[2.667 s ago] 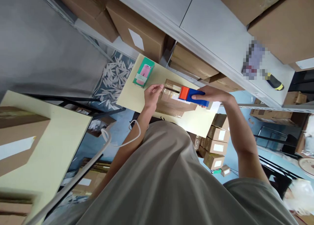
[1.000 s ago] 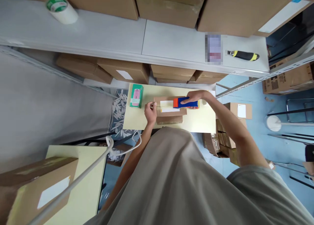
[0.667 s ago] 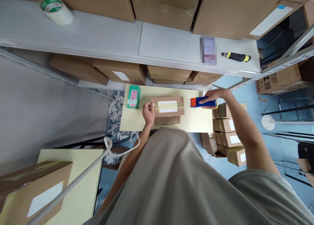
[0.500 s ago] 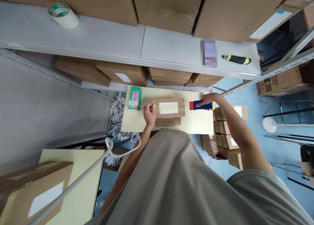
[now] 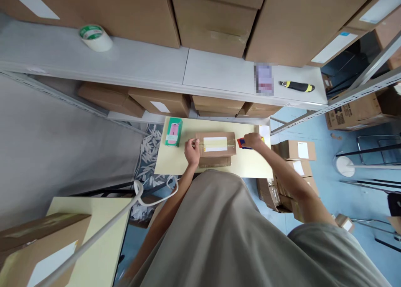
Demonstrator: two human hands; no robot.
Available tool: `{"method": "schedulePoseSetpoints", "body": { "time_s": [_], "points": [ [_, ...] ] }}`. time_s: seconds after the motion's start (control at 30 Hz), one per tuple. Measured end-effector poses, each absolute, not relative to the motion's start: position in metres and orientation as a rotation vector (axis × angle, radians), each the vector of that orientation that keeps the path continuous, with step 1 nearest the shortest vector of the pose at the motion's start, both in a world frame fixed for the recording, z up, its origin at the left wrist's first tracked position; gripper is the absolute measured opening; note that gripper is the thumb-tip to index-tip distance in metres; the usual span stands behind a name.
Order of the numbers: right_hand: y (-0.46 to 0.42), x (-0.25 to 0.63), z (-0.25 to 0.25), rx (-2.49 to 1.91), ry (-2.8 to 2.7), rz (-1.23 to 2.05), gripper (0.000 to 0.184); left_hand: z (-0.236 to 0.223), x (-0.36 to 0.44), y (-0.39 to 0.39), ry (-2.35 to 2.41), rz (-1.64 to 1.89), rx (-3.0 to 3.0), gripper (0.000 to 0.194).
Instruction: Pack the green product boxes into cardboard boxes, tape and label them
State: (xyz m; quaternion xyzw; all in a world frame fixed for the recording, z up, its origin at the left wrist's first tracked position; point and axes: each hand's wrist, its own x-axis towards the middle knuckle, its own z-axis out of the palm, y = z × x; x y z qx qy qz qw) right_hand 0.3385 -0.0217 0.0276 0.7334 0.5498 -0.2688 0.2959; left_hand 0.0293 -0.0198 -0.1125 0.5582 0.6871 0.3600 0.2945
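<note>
A brown cardboard box (image 5: 216,152) with a white label and clear tape lies on the pale yellow table (image 5: 250,166). My left hand (image 5: 192,152) is closed at the box's left end, thumb and fingers pinched on its edge. To the right of the box, my right hand (image 5: 252,140) grips a small blue box (image 5: 245,146) with red and yellow ends, low over the tabletop. My hand covers much of it. At the table's left end sits a green box (image 5: 173,132) with a pink picture. A brown piece of cardboard (image 5: 215,161) shows along the box's near side.
A grey shelf (image 5: 140,65) spans the back, with a tape roll (image 5: 96,38), a yellow-black cutter (image 5: 297,86) and large cartons (image 5: 213,26). White paper (image 5: 264,132) is at the table's back right. Stacked cartons (image 5: 297,150) stand right; a white pole (image 5: 94,237) crosses front left.
My right hand has moved left and turned with the blue box, closer to the cardboard box, uncovering white paper behind. My left hand stays at the box's left end. The view has shifted slightly.
</note>
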Motion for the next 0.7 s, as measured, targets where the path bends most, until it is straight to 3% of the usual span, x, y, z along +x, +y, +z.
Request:
{"method": "schedulePoseSetpoints", "body": {
  "time_s": [0.3,0.47,0.6,0.7],
  "points": [
    [-0.068,0.321,0.041,2.276,1.466,-0.578,0.045,-0.082,0.038,-0.015,1.866,1.093,1.588,0.019],
    [-0.05,0.331,0.089,2.524,1.634,-0.623,0.054,0.0,0.075,-0.009,1.512,1.271,1.861,0.021],
    [-0.013,0.324,0.136,2.63,1.941,-0.67,0.037,0.075,0.108,0.006,1.269,1.414,1.896,0.018],
    [0.022,0.31,0.167,2.638,2.098,-0.67,0.038,0.112,0.126,0.028,1.114,1.474,1.931,0.017]
  ]
}}
